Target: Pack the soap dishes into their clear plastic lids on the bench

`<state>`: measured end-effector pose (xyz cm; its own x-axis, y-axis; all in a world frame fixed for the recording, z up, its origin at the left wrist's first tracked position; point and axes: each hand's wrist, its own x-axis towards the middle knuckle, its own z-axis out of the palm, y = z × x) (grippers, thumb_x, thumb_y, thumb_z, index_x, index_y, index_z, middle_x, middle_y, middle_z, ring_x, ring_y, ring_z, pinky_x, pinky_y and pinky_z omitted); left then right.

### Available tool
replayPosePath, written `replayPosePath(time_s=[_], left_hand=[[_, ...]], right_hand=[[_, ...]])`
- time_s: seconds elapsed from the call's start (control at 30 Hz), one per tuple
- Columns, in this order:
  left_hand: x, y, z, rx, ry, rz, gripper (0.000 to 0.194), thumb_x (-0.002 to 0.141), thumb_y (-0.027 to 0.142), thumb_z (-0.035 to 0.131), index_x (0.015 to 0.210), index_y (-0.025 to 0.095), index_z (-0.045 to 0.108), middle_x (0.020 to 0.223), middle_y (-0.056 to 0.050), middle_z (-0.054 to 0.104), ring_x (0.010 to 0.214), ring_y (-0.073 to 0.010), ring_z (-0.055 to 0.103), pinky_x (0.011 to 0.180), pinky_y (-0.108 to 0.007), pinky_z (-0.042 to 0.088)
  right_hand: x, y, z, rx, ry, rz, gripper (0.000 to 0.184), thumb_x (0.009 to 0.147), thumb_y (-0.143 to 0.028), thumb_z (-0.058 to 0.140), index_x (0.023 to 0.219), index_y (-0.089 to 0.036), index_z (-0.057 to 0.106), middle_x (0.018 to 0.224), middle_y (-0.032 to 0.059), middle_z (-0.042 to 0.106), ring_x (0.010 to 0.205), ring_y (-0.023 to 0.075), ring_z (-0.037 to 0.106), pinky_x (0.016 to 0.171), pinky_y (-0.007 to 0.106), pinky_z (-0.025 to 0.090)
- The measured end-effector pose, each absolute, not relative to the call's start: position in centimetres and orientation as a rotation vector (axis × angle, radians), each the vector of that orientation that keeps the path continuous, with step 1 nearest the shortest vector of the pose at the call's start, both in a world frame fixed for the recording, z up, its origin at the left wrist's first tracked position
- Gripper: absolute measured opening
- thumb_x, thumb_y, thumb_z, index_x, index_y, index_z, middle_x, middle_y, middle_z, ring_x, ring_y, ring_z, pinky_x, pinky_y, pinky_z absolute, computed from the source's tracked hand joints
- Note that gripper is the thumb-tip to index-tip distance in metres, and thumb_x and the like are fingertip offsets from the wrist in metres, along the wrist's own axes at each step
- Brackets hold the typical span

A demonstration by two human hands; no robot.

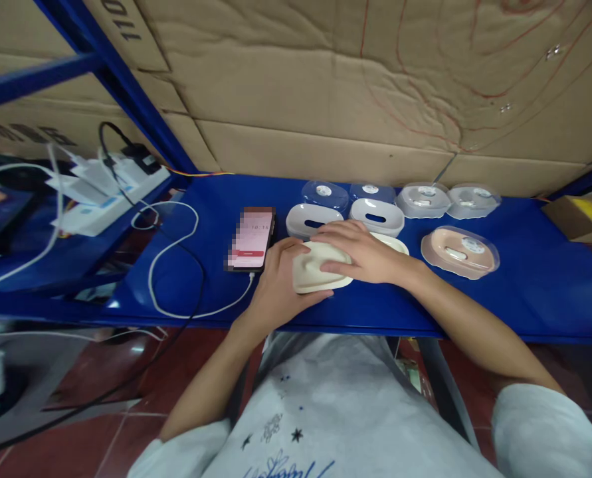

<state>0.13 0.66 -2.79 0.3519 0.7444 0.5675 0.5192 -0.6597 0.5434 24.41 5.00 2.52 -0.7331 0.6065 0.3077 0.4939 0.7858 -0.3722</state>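
I wear a pale grey short-sleeved T-shirt (355, 405) printed with small dark stars (296, 435) and blue script lettering (296, 473).

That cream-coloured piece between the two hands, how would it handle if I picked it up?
The cream-coloured piece is probably stiff, as its edge shows a clean curve between the left hand and right hand. Its smooth-looking surface may feel slightly slippery. Being oblong rather than round, it seems unlikely to roll.
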Motion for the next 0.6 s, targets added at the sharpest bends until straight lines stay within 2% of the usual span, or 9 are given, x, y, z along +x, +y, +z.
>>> replayPosePath(time_s=[0.07,0.17,0.23,0.3,0.37,0.47,0.53,0.6], left_hand=[[0.3,0.4,-2.5,2.232,1.076,1.323,0.090,0.066,0.046,0.099,0.137,0.030,0.047,0.140,-0.013,0.051,0.136,-0.0369,0.052,0.116,-0.059,0.045],[0.9,-0.5,-1.6,1.874,1.021,1.493,0.091,0.058,0.041,0.104,0.134,0.032,0.054,0.154,-0.011,0.042,0.145,-0.0377,0.047,0.123,-0.057,0.040],[1.4,-1.4,-0.8,1.410,0.914,1.577,0.084,0.064,0.031,0.101,0.135,0.036,0.056,0.164,-0.007,0.040,0.147,-0.0349,0.049,0.123,-0.052,0.042],[1.8,-2.3,0.3,0.926,0.799,1.521,0.081,0.073,0.028,0.094,0.142,0.040,0.053,0.156,-0.004,0.055,0.143,-0.0306,0.056,0.118,-0.047,0.049],[1.9,-2.8,1.3,0.607,0.742,1.384,0.076,0.077,0.024,0.088,0.145,0.035,0.056,0.144,-0.005,0.067,0.138,-0.0288,0.061,0.114,-0.041,0.053],[2.0,-3.2,2.5,0.369,0.734,1.208,0.068,0.082,0.016,0.079,0.147,0.026,0.060,0.133,-0.007,0.075,0.131,-0.0305,0.068,0.112,-0.042,0.057],[2.2,-3.3,3.0,0.292,0.744,1.156,0.064,0.087,0.014,0.074,0.148,0.024,0.060,0.129,-0.008,0.078,0.127,-0.0311,0.071,0.109,-0.044,0.060],[2.4,-3.4,3.2,0.241,0.749,1.139,0.060,0.090,0.015,0.070,0.149,0.023,0.060,0.128,-0.009,0.078,0.124,-0.0303,0.073,0.106,-0.043,0.062]], right_hand=[[24.2,5.0,2.8,-0.765,-2.498,0.424,0.046,0.104,-0.045,0.066,0.144,-0.024,0.062,0.141,0.0138,0.069,0.132,0.0325,0.063,0.113,0.054,0.046],[24.1,4.9,3.1,-0.690,-2.358,0.583,0.041,0.102,-0.038,0.069,0.140,-0.024,0.063,0.135,0.0125,0.070,0.127,0.0278,0.065,0.109,0.047,0.052],[23.9,4.9,3.1,-0.680,-2.272,0.640,0.042,0.099,-0.038,0.073,0.138,-0.025,0.063,0.133,0.0110,0.070,0.125,0.0269,0.066,0.108,0.046,0.053],[23.6,4.7,3.0,-0.677,-2.223,0.656,0.044,0.097,-0.040,0.076,0.137,-0.026,0.063,0.133,0.0101,0.070,0.124,0.0271,0.067,0.108,0.046,0.053],[23.2,4.6,2.8,-0.660,-2.190,0.664,0.046,0.097,-0.043,0.076,0.138,-0.026,0.063,0.135,0.0101,0.070,0.126,0.0273,0.066,0.109,0.045,0.053],[22.9,4.8,2.3,-0.668,-2.151,0.717,0.041,0.107,-0.047,0.060,0.142,-0.025,0.063,0.138,0.0106,0.070,0.128,0.0251,0.066,0.110,0.043,0.052],[23.1,5.5,2.0,-0.745,-2.136,0.699,0.042,0.114,-0.047,0.042,0.143,-0.026,0.063,0.141,0.0100,0.070,0.129,0.0235,0.066,0.110,0.043,0.052],[23.5,6.5,1.5,-0.861,-2.174,0.574,0.044,0.116,-0.044,0.034,0.143,-0.027,0.065,0.143,0.0092,0.070,0.131,0.0240,0.065,0.111,0.046,0.048]])
